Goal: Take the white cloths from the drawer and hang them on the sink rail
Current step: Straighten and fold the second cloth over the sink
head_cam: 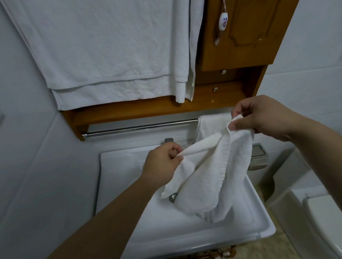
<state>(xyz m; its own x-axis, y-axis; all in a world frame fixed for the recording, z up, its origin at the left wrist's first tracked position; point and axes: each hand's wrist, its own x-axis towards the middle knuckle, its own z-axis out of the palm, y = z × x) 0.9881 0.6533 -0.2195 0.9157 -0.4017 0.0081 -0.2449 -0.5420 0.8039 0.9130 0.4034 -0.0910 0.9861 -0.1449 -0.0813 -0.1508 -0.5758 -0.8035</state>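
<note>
I am finding no words, brands or numbers to read anywhere around the sink (pixel 190 233). Above it, the cabinet handle (pixel 221 17) is showing only a small blue and pink flower pattern, no lettering.

A chrome rail (pixel 142 127) under the wooden shelf (pixel 142 109) carries one white cloth (pixel 212 122) at its right end.
</note>
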